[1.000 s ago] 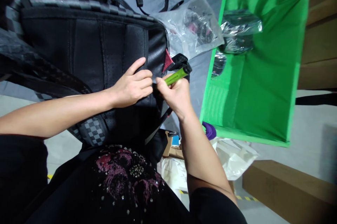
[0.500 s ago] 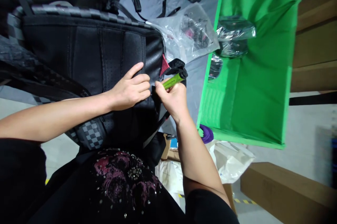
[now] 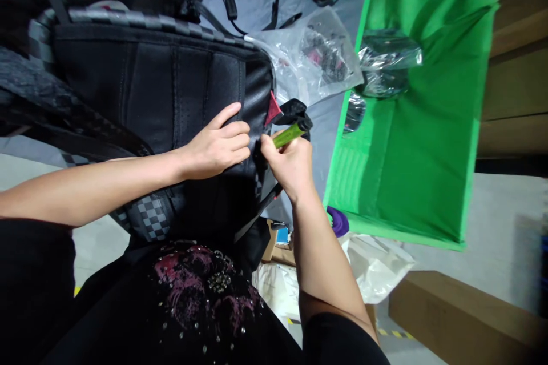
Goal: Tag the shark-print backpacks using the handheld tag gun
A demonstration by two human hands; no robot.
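A black backpack with grey checkered trim lies on its front, its padded back panel facing up. My left hand presses on the panel near the right end, one finger stretched out and the others curled against the fabric. Just right of it, my right hand is closed around a lime-green tube with a black end, at the bag's edge. The tube's lower end is hidden in the fist, so its exact kind does not show. A red triangular tab and a black strap end stick out above my right hand.
A clear plastic bag lies on the grey table cover beyond the backpack. To the right stands a green fabric bin with plastic-wrapped items inside. A cardboard box is at the lower right; more bags lie at the back left.
The whole view has shifted slightly, so the backpack and bin sit a little further right. Both hands keep nearly the same grip and place on the bag.
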